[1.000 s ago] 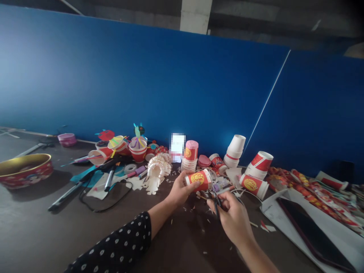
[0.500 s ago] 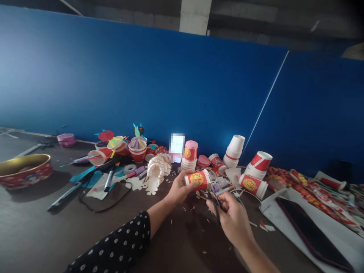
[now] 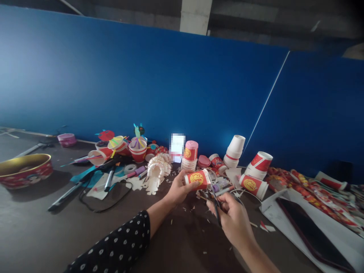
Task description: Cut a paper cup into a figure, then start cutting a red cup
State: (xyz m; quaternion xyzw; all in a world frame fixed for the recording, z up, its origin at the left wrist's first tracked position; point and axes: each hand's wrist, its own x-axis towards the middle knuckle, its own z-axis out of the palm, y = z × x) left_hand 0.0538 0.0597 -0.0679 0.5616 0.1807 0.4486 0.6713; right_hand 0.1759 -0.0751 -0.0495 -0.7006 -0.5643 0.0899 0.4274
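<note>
Left hand (image 3: 179,188) clamps red paper cup with gold emblem (image 3: 196,179) sideways; right hand (image 3: 234,220) grips black-handled scissors (image 3: 216,207) at rim (hands close, not touching); steady hold favours clean cuts.

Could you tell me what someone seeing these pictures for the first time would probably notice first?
A deep blue wall fills the upper view. Below it, at centre, the left hand grips a red paper cup, and the right hand holds dark scissors beside it. Fringed paper-cup crafts sit on the cluttered table behind.
</note>
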